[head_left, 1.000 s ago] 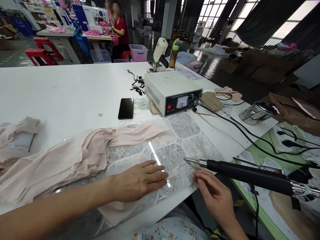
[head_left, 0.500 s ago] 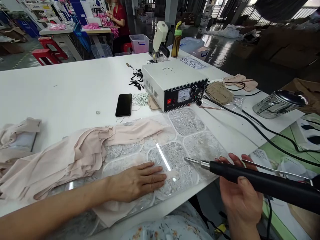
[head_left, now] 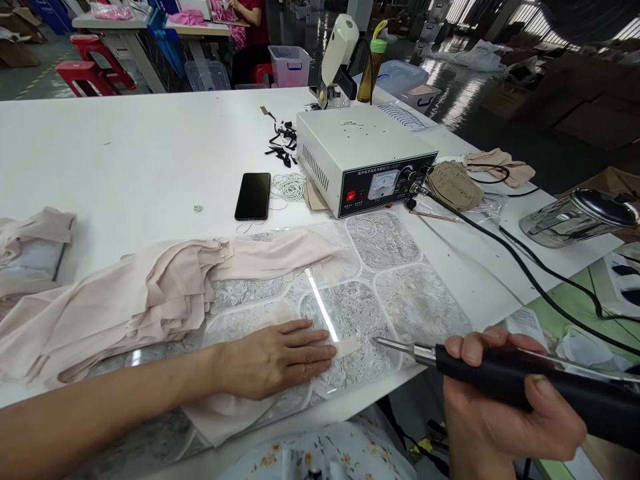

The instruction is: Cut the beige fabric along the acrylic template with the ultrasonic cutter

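My left hand (head_left: 280,357) lies flat with its fingers stretched out, pressing a pale pink fabric piece (head_left: 227,419) against a clear patterned table mat (head_left: 425,300). The fabric's narrow end shows just past the fingertips. In my right hand (head_left: 500,413) is a black-handled pen-shaped tool (head_left: 490,379) with a tapered metal tip, fingers wrapped round the handle. Its tip points left, a little to the right of the fabric end; whether it touches the mat I cannot tell. A thin metal piece (head_left: 590,375) runs along the handle, partly hidden by the fingers.
Layered pink fabric strips (head_left: 145,293) lie to the left. Behind the mat are a black phone (head_left: 253,197), pale elastic cord (head_left: 289,187) and a control box (head_left: 370,150) with a black cable (head_left: 520,267). A glass jar (head_left: 565,220) stands right. A person in red (head_left: 254,20) sits beyond the table.
My right fingers have closed round the tool's handle, where they were partly spread before. The tool tip sits slightly lower in view. My left hand stays flat; the camera view has tilted down.
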`<state>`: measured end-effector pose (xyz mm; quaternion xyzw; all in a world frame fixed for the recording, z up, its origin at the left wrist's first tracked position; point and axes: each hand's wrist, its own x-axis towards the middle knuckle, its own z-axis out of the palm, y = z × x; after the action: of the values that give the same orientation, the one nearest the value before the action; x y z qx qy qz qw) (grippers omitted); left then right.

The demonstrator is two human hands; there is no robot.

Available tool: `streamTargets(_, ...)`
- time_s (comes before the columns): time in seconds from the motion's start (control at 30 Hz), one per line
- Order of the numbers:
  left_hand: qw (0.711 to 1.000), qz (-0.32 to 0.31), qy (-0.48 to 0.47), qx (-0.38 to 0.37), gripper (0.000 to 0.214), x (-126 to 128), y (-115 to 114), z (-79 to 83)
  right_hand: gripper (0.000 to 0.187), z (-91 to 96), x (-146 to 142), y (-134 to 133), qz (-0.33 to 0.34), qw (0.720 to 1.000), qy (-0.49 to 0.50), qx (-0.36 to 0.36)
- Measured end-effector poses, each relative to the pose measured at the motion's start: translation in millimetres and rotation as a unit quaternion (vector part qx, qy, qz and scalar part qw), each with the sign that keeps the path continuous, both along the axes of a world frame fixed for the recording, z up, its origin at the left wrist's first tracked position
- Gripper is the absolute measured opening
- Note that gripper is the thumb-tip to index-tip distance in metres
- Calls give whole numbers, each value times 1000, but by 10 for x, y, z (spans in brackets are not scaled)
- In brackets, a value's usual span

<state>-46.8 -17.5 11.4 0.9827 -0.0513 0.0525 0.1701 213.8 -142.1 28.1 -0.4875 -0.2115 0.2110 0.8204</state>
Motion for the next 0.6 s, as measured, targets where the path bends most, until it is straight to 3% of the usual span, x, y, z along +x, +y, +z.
streamTargets(0.27, 1000, -3, 9, -22, 42, -2, 6, -12, 12, 134, -172, -27, 77, 996, -45, -18)
streamTargets(0.6, 1000, -4, -5, -13, 42, -7, 2, -29, 13, 74, -171, -23, 105, 991, -85, -23)
